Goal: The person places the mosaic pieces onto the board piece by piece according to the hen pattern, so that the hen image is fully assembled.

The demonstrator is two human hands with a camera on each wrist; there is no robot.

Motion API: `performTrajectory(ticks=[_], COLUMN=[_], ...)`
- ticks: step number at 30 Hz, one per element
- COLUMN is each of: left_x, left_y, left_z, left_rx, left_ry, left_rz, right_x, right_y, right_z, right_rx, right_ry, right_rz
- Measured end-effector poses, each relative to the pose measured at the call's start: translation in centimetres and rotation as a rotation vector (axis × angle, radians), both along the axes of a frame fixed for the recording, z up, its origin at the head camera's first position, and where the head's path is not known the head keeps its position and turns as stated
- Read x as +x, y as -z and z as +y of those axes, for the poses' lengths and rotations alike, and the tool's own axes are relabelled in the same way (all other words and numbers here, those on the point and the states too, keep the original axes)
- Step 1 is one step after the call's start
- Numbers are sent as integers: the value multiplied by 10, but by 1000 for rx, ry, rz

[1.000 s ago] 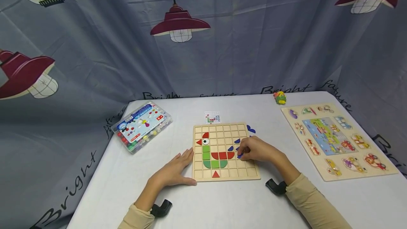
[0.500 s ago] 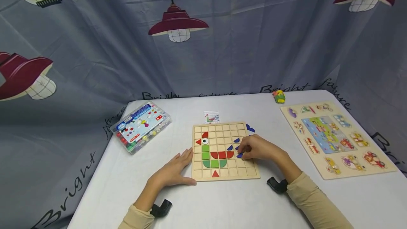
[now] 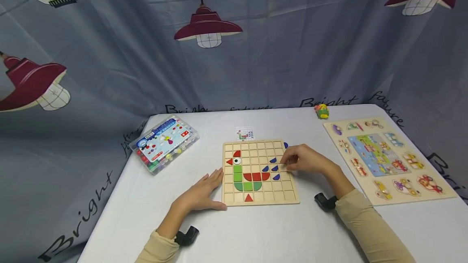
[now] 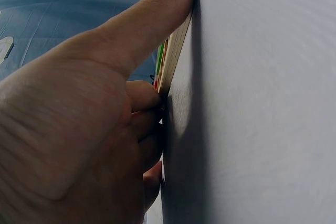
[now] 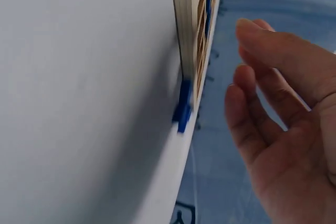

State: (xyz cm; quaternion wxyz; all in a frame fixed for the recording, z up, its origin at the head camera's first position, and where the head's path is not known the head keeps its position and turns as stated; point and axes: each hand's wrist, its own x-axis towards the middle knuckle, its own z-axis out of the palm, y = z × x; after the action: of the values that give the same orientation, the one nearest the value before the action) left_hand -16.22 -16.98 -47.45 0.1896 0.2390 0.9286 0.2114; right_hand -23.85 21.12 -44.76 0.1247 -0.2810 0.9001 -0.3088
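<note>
A wooden grid board (image 3: 252,149) lies on the table with red, green and blue pieces forming a bird-like figure around a white eye piece (image 3: 237,160). My left hand (image 3: 200,195) is at the board's left edge with its fingers straight; in the left wrist view the thumb (image 4: 152,22) touches the board's side. My right hand (image 3: 305,159) hovers over the right edge, fingers loosely bent, and the right wrist view shows nothing held. Several blue pieces (image 3: 276,177) sit in cells beside it. More blue pieces (image 5: 182,106) lie off the board's far right corner, partly hidden by the hand in the head view.
Behind the board lies a small pattern card (image 3: 244,133). A clear case of colourful beads (image 3: 164,143) stands at the left. On the right is a wooden picture puzzle (image 3: 387,161), with a small yellow-green toy (image 3: 321,111) at the back edge.
My right hand has let go of the lower blue piece, which stays on the board, and moved up and right. The left hand has kept its place.
</note>
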Motion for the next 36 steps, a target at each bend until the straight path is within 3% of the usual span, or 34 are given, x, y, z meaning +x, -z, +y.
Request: performTrajectory(ticks=[8, 15, 22, 26, 36], left_x=[0, -3, -3, -1, 0], left_y=[0, -1, 3, 4, 0], left_z=[-1, 1, 2, 2, 0], left_rx=[6, -2, -17, -18, -21], left_ry=[15, 18, 17, 14, 15], left_rz=[8, 15, 5, 0, 14], right_x=[-39, -70, -77, -79, -83], right_y=[-8, -3, 7, 12, 13], right_z=[18, 24, 23, 21, 20], right_rx=[159, 244, 159, 169, 239], right_ry=[29, 30, -67, -85, -67], right_rz=[75, 109, 63, 56, 163])
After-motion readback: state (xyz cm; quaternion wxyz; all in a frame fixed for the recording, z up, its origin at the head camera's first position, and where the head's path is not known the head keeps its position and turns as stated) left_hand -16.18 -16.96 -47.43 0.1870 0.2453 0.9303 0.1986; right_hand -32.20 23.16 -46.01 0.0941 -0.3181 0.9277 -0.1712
